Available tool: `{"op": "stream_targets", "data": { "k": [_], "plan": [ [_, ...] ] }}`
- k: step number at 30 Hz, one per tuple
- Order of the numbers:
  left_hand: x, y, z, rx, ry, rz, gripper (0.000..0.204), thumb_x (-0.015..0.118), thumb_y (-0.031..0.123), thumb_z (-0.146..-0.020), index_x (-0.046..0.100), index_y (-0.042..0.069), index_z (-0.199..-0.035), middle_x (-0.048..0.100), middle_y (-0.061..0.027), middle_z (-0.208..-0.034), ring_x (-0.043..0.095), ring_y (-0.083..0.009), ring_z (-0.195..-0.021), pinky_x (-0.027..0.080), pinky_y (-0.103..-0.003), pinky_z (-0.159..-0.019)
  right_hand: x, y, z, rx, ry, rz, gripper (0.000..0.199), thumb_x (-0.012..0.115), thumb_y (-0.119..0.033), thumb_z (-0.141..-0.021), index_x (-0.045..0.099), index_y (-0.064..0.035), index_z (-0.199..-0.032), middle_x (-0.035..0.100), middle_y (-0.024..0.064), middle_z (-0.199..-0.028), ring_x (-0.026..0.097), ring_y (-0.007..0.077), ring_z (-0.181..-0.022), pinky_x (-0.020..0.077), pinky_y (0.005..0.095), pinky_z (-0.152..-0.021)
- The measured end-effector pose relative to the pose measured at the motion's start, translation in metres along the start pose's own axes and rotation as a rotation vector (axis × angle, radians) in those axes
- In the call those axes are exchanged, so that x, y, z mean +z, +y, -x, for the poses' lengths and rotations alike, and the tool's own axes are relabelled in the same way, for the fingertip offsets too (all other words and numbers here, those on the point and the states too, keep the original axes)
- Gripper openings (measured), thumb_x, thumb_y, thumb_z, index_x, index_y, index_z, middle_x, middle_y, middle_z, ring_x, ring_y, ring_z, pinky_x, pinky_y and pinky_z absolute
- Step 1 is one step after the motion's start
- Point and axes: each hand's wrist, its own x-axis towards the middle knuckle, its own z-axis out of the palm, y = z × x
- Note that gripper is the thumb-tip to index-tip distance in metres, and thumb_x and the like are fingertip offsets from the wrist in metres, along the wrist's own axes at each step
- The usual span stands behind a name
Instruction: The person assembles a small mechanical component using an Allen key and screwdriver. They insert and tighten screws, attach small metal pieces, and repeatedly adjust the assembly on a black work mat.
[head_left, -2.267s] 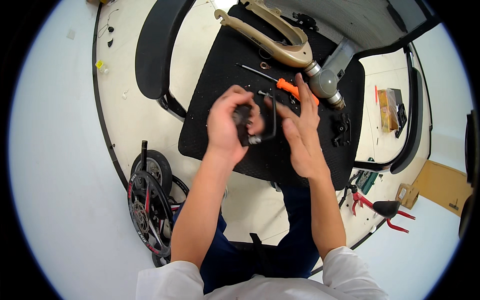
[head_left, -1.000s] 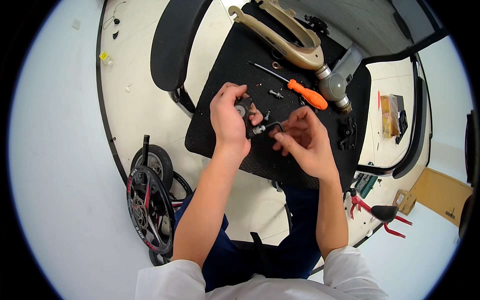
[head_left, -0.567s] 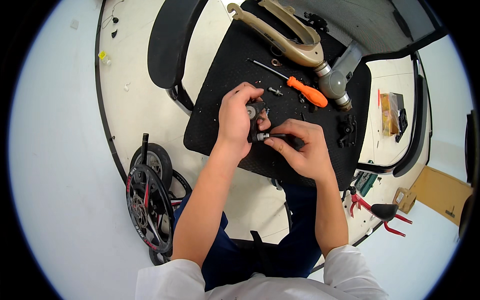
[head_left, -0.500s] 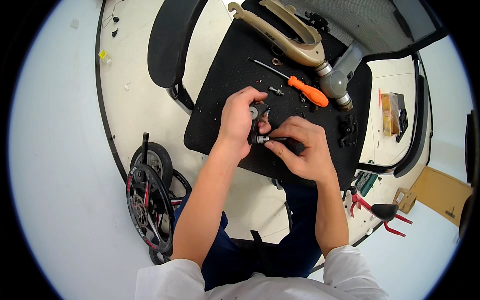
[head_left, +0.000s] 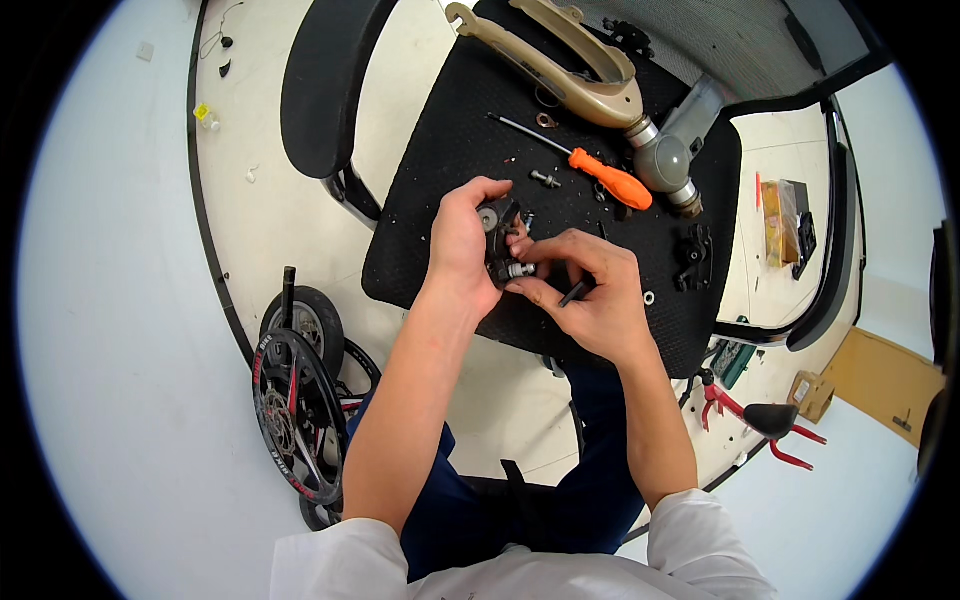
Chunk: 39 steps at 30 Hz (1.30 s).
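Together, both hands (head_left: 530, 270) pinch a small black part (head_left: 500, 222) above the mat (head_left: 440, 180).

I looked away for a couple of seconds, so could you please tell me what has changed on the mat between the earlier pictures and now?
The right hand, open over the mat at first, has closed in and now pinches a small silver bolt against the small black part held in the left hand. The orange screwdriver, beige frame arm and black mat lie as before.
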Motion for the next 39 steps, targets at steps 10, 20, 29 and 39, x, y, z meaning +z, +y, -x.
{"op": "stream_targets", "data": {
  "k": [10,20,29,39],
  "plan": [
    [-0.009,0.001,-0.006,-0.026,-0.020,-0.082,0.031,0.055,0.026,-0.090,0.051,0.007,-0.066,0.051,-0.0064,-0.058,0.050,-0.0157,-0.051,0.042,-0.028,-0.052,-0.005,0.005,-0.002,-0.001,-0.040,-0.085,0.022,0.082,-0.004,-0.071,0.075,-0.0070,-0.092,0.073,0.0035,-0.089,0.054,0.0081,-0.057,0.0362,0.0221,-0.048],
    [-0.006,0.001,-0.002,0.163,0.045,-0.074,0.016,0.054,0.015,-0.089,0.048,0.006,-0.078,0.048,-0.0066,-0.065,0.046,-0.0156,-0.049,0.043,-0.030,-0.047,-0.011,0.002,-0.002,0.155,-0.087,-0.048,0.012,0.077,-0.004,-0.076,0.073,-0.0022,-0.087,0.069,0.0018,-0.080,0.039,0.0061,-0.051,0.0306,0.0225,-0.047],
    [-0.010,0.003,-0.004,0.160,0.081,-0.162,0.028,0.056,0.022,-0.090,0.049,0.006,-0.067,0.049,-0.0066,-0.057,0.049,-0.0177,-0.049,0.041,-0.031,-0.050,-0.004,-0.004,-0.003,0.153,-0.074,-0.151,0.014,0.074,0.001,-0.076,0.070,-0.0017,-0.090,0.071,0.0039,-0.087,0.043,0.0064,-0.054,0.0328,0.0228,-0.047],
    [-0.001,0.006,0.006,0.345,0.072,-0.208,0.022,0.054,0.017,-0.090,0.047,0.007,-0.073,0.048,-0.0060,-0.059,0.045,-0.0159,-0.049,0.041,-0.030,-0.050,0.003,0.002,-0.003,0.171,-0.045,-0.100,0.015,0.076,-0.005,-0.078,0.072,-0.0021,-0.091,0.069,0.0034,-0.077,0.046,0.0084,-0.055,0.0357,0.0231,-0.049]
  ]
}}
